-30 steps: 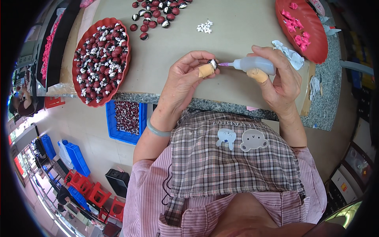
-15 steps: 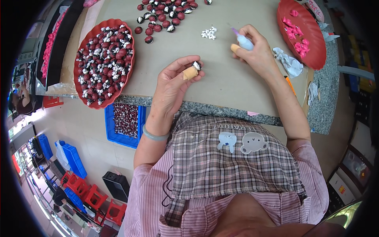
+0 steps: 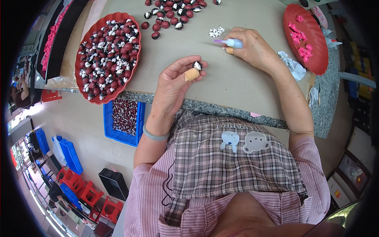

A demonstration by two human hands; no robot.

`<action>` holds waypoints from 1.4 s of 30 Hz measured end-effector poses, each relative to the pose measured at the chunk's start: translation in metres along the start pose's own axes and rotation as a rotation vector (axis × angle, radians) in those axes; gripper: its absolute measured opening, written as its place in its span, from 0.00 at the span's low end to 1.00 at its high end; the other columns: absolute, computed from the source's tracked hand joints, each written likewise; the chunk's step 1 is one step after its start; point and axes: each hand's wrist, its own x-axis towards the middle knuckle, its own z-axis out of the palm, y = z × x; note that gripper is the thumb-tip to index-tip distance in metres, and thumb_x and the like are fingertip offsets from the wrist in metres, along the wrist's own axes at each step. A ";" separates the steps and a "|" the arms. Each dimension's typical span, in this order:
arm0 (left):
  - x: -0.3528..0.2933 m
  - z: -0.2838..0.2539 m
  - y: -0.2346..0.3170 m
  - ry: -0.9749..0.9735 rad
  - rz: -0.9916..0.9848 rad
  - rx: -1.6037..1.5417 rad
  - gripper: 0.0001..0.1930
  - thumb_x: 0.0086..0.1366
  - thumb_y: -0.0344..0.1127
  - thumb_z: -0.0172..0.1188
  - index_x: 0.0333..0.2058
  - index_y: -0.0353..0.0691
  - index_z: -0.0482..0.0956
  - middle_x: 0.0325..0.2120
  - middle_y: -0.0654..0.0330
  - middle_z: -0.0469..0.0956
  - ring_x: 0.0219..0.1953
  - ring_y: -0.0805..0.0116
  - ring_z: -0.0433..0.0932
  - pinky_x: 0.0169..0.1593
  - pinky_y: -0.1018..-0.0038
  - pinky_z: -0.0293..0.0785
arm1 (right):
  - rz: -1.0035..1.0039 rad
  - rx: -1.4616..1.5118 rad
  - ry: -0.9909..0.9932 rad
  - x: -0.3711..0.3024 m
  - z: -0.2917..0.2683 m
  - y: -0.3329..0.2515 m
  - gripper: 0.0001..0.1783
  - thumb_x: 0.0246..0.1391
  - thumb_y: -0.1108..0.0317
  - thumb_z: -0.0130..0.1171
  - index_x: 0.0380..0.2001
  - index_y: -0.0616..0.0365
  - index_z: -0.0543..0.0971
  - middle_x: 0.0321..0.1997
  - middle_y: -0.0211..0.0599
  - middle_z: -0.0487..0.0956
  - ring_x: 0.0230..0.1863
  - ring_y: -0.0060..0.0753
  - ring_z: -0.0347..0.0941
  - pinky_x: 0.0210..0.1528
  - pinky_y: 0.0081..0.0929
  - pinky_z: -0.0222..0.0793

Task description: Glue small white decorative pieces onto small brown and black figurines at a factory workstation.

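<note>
My left hand (image 3: 173,79) holds a small black-and-white ball-shaped piece (image 3: 197,65) in its fingertips, white patch upward; the thumb wears a tan finger cover (image 3: 192,74). To the right, my right hand (image 3: 254,47) is closed around a small pale-blue squeeze bottle (image 3: 235,43) whose thin purple nozzle points left. A tiny white bit shows by the right thumb; whether it is pinched there, I cannot tell. Just beyond the nozzle lies a little pile of white pieces (image 3: 216,32). Farther off, several loose dark-red, black and white balls (image 3: 169,14) are scattered on the table.
A red scalloped tray (image 3: 138,49) full of similar balls with white bits stands at left. Another red tray (image 3: 316,43) with pink pieces is at far right, beside a crumpled white cloth (image 3: 293,66). Below the table edge sits a blue crate (image 3: 141,122) of balls.
My right hand has moved slightly left and nearer, and the bottle's nozzle has swung from up-left to pointing left. My left hand keeps the ball piece in nearly the same place.
</note>
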 end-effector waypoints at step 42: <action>0.000 0.032 -0.019 0.051 0.290 0.637 0.14 0.57 0.17 0.57 0.42 0.32 0.80 0.37 0.56 0.80 0.37 0.73 0.80 0.41 0.80 0.77 | 0.176 0.751 0.291 -0.061 0.036 -0.050 0.05 0.47 0.77 0.65 0.28 0.63 0.78 0.26 0.32 0.79 0.23 0.21 0.76 0.25 0.17 0.71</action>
